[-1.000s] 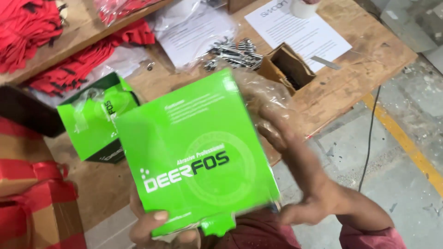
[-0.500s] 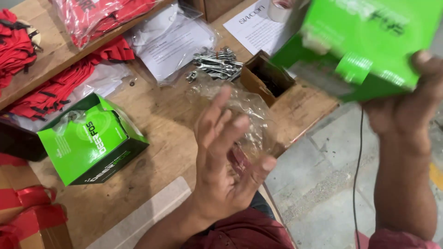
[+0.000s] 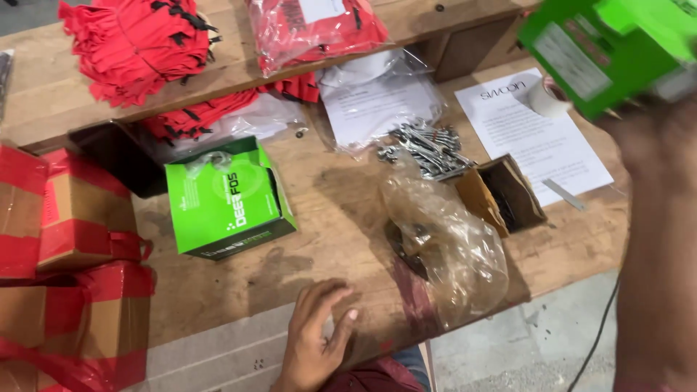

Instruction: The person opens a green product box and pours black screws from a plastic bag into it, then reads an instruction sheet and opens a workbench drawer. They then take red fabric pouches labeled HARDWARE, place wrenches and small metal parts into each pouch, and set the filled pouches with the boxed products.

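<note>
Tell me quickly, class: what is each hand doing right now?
Left hand: open, fingers spread, resting on the wooden table, holding nothing.
Right hand: raised, blurred, holding a green box.

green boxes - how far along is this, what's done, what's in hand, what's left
Done: one green box lies on the wooden bench, top flap open. In hand: the right arm lifts a second green box; its hand is hidden. The left hand rests empty at the bench edge. Left: loose metal parts and clear bags.

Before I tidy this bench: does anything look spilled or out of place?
Yes. Loose metal parts lie heaped on the table beside an open brown box, as if tipped out. A crumpled clear bag overhangs the edge.
</note>
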